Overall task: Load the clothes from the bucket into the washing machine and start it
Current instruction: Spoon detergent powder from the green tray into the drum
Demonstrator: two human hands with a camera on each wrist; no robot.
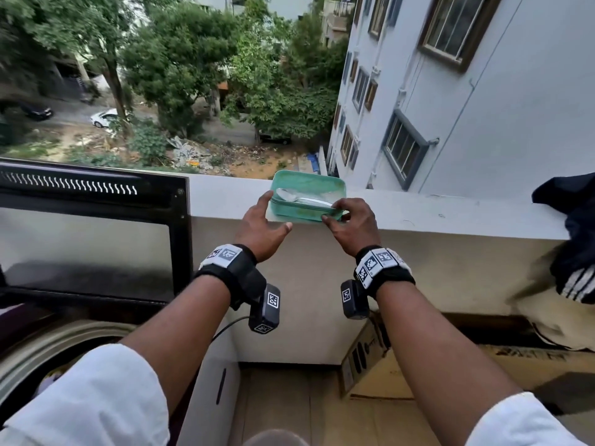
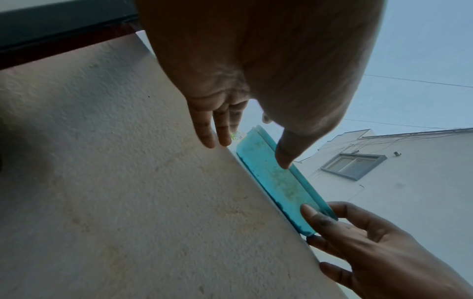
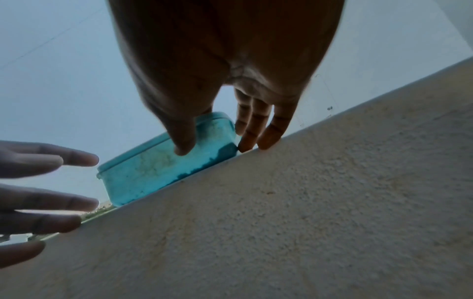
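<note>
Two hands meet at our green box (image 1: 307, 201) on the balcony ledge (image 1: 450, 214), a spoon (image 1: 301, 198) inside. Our right hand (image 1: 352, 226) pinches its near right corner, thumb against the wall; our left hand (image 1: 260, 228) hovers with fingers spread and loose at its left end. Beside us the washing machine (image 1: 87, 252) stands, lid raised.

Top-loading washing machine, open

The washing machine (image 1: 64, 339) stands left of and below the left hand's fingers (image 1: 262, 202). Its dark glass lid (image 1: 90, 243) is raised upright and the round pale drum rim is exposed; the contents are barely visible.
</note>
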